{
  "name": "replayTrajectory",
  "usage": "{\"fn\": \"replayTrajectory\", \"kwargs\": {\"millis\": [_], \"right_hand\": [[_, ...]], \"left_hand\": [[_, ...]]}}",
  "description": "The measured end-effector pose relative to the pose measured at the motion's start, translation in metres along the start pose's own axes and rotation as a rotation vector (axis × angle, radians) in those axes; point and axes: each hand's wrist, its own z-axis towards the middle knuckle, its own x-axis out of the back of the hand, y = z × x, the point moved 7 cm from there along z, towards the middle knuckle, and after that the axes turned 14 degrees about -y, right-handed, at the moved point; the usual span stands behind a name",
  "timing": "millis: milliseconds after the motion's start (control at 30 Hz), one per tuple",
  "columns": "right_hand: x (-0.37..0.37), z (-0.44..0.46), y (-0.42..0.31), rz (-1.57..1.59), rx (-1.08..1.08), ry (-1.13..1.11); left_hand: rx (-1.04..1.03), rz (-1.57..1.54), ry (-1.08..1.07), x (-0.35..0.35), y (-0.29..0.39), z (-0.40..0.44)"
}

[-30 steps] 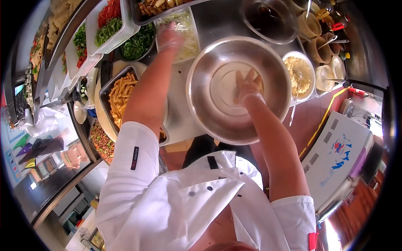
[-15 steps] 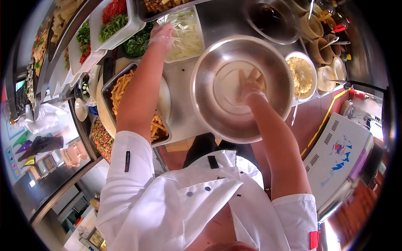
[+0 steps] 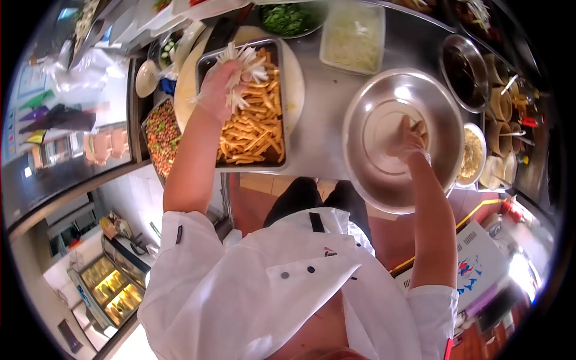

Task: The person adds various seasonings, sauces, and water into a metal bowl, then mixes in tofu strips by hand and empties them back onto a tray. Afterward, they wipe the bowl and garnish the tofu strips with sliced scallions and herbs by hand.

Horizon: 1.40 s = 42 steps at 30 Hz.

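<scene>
Gloved in clear plastic, my left hand (image 3: 221, 90) is closed round a bunch of pale shredded strips (image 3: 243, 65), above the upper left part of a metal tray (image 3: 284, 108) of yellow-brown strips (image 3: 255, 129). My right hand (image 3: 410, 141), gloved too, is inside the large steel bowl (image 3: 366, 174), its fingers apart and touching or close to the bottom; I see nothing held in it. Behind, a clear container (image 3: 353, 37) holds more pale strips.
A round board (image 3: 295, 78) lies under the tray. A bowl of chopped greens (image 3: 290, 20) is behind it, a tray of diced food (image 3: 161, 133) at left. Right of the steel bowl are a white bowl (image 3: 473, 156), a dark-liquid bowl (image 3: 461, 71) and several jars.
My left hand has moved from the pale-strip container to above the tray, now with a bunch of strips in it. The view has turned left; my right hand stays in the bowl.
</scene>
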Motion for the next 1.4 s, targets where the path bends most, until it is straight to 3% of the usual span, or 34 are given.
{"fn": "replayTrajectory", "kwargs": {"millis": [67,100,200,233,267,333,400,533,600,667,733,767,800,867,1033,1133,1200,1300,1333,1400], "right_hand": [[0.007,-0.008,-0.004,0.102,0.004,-0.043],[0.001,0.007,0.0,0.022,-0.027,-0.056],[0.006,-0.005,-0.011,0.084,0.047,-0.06],[0.002,0.001,-0.008,0.061,0.07,-0.017],[-0.001,0.002,-0.008,0.048,0.075,-0.017],[0.001,0.004,-0.008,0.008,0.095,0.087],[-0.004,0.014,-0.009,0.049,0.148,0.03],[-0.004,0.006,-0.005,0.133,0.07,0.031],[-0.005,0.007,-0.005,0.152,0.081,0.038],[-0.005,0.007,-0.005,0.156,0.059,0.018],[-0.004,0.007,-0.006,0.153,0.058,0.015],[-0.003,0.007,-0.006,0.149,0.057,0.014],[-0.003,0.006,-0.006,0.154,0.054,0.015],[-0.004,0.002,-0.005,0.157,0.008,0.02],[0.003,-0.005,-0.009,0.171,0.01,0.037],[0.016,-0.024,-0.019,0.212,0.007,0.0],[0.012,-0.019,-0.014,0.245,0.002,-0.032],[0.0,0.002,-0.005,0.195,0.062,-0.036],[0.004,-0.004,-0.007,0.203,0.033,-0.044],[0.011,-0.018,-0.014,0.212,0.0,-0.056]], "left_hand": [[0.0,0.205,0.298,0.019,0.009,-0.032],[-0.017,0.217,0.227,0.03,0.008,-0.042],[-0.005,0.35,0.282,0.06,0.006,-0.074],[0.142,0.417,0.31,0.066,0.005,-0.085],[0.138,0.406,0.319,0.08,-0.002,-0.091],[0.041,0.422,0.099,0.097,-0.019,-0.094],[0.062,0.55,0.204,0.074,-0.011,-0.106],[0.026,0.463,-0.01,0.07,-0.012,-0.105],[0.002,0.802,-0.132,0.06,-0.001,-0.101],[0.089,0.706,-0.178,0.075,-0.001,-0.089],[0.163,0.916,0.012,0.084,0.014,-0.078],[0.024,1.211,-0.094,0.075,0.025,-0.068],[0.024,1.214,-0.098,0.075,0.029,-0.063],[0.212,1.018,0.062,0.061,0.039,-0.059],[0.229,1.417,0.019,0.079,0.054,-0.047],[0.367,1.478,0.067,0.067,0.056,-0.059],[0.338,1.51,0.025,0.069,0.053,-0.063],[0.417,1.106,0.071,0.071,0.048,-0.069],[0.417,1.111,0.068,0.079,0.046,-0.065],[0.084,1.507,0.039,0.085,0.056,-0.052]]}}
